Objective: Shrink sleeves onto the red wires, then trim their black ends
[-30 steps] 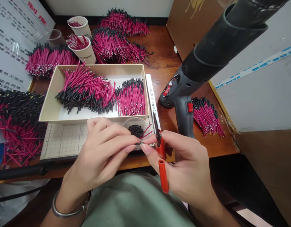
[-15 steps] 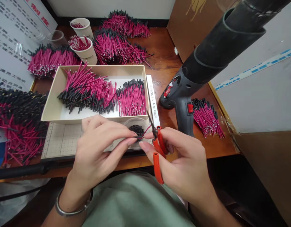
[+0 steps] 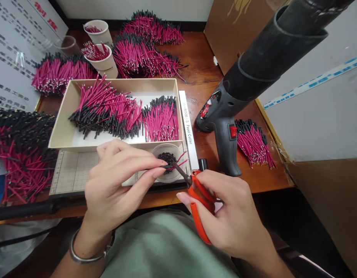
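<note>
Two hands in my head view: left hand (image 3: 117, 185) pinching a thin dark piece (image 3: 166, 166) between thumb and fingertips, over the clear tub (image 3: 162, 148) of black bits (image 3: 167, 157) — right hand (image 3: 230, 208) curled round red-handled snips (image 3: 189, 180), blade tip right by that piece, contact I can't tell. Tub sits just in front of the cream box (image 3: 58, 127) of red-and-black wires (image 3: 162, 119) — heat gun (image 3: 227, 102) stands to the right.
</note>
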{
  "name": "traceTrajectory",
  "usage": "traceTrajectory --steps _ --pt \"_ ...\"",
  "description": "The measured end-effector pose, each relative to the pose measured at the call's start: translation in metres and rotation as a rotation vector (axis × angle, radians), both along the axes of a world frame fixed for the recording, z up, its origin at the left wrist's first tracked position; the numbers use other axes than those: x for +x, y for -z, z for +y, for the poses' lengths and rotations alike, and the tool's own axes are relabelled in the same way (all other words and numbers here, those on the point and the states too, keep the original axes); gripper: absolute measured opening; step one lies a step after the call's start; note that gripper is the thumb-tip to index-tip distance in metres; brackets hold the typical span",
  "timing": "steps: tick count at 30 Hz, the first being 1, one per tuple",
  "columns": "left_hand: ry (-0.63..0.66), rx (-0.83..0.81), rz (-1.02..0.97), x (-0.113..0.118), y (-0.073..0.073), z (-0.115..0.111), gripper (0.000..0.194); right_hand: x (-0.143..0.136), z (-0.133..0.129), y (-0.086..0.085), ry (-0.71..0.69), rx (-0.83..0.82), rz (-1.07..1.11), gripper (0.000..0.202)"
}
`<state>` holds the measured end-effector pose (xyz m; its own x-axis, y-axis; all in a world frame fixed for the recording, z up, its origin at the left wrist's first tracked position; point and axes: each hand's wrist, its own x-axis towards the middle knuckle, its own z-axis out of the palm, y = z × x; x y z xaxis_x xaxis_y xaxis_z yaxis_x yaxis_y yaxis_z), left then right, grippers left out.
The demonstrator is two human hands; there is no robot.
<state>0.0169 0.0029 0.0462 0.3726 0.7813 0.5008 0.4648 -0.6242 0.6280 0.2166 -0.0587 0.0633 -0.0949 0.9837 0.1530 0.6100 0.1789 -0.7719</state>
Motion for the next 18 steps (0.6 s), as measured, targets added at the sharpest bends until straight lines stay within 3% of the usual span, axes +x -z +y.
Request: traceTrajectory --steps 18 --pt "0.012 0.029 -0.023 -0.0004 0.0067 0.0001 0.010 -0.0014 0.0014 0.0036 -0.038 -0.003 0.074 0.043"
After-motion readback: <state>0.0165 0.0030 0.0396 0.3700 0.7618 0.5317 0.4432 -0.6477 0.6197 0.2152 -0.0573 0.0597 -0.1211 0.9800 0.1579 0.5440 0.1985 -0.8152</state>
